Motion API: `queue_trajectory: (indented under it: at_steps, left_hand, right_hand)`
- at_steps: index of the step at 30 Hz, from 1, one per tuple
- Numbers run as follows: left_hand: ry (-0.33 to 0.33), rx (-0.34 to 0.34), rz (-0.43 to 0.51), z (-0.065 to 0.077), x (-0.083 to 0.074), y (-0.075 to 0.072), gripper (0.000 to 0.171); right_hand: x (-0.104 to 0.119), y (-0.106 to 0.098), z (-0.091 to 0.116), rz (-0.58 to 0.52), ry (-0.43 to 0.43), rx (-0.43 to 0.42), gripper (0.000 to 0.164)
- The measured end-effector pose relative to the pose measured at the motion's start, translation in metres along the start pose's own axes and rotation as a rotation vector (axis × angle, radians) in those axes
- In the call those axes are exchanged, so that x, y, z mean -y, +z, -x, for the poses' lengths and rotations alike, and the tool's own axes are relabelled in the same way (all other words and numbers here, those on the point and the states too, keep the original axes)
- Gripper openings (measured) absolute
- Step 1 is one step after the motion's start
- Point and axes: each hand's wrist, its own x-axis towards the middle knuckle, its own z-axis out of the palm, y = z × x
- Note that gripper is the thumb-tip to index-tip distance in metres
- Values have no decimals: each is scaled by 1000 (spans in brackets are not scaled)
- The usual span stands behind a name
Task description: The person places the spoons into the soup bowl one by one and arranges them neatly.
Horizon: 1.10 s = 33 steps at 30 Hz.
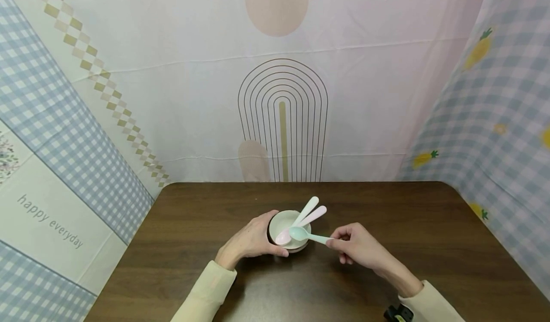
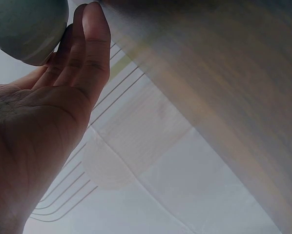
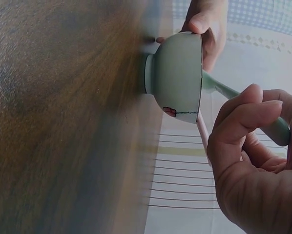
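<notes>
A small bowl (image 1: 280,220) stands on the table, pale inside; the right wrist view shows its light green outer wall (image 3: 177,73) with a small red mark. My left hand (image 1: 253,237) holds it from the left, thumb at the near side and fingers at the far side. Inside lean a white spoon (image 1: 310,204) and a pink spoon (image 1: 319,212), handles pointing up and right past the rim. Between thumb and fingers, my right hand (image 1: 360,246) pinches the handle of a mint green spoon (image 1: 317,238). That spoon's head is over the bowl; whether it touches is unclear.
The dark brown wooden table (image 1: 185,274) extends around the bowl, its back edge against a pale patterned cloth (image 1: 193,121). Checked cloths hang at the left (image 1: 56,74) and right (image 1: 507,88). A black device (image 1: 398,313) is at the right wrist.
</notes>
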Motion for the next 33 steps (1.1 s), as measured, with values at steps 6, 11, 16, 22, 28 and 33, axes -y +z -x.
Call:
queue_trajectory:
  at_steps: [6,11,16,22,28,33]
  left_hand:
    - [-1,-1,-6,0,0,0,89]
    - [-4,1,-6,0,0,0,90]
    - [-5,1,-5,0,0,0,89]
    - [-2,2,-1,0,0,0,88]
    - [1,1,5,-1,1,0,87]
    - [-3,1,3,-1,1,0,89]
  right_hand:
    - [-1,1,-2,-8,4,7,29]
    - [-1,2,-3,-8,-4,14,30]
    - [-1,2,-4,-1,-4,18,30]
    - [-1,4,-5,-3,-9,27,31]
    - [-2,5,-8,-11,-7,36,30]
    - [0,5,-9,-11,9,40,27]
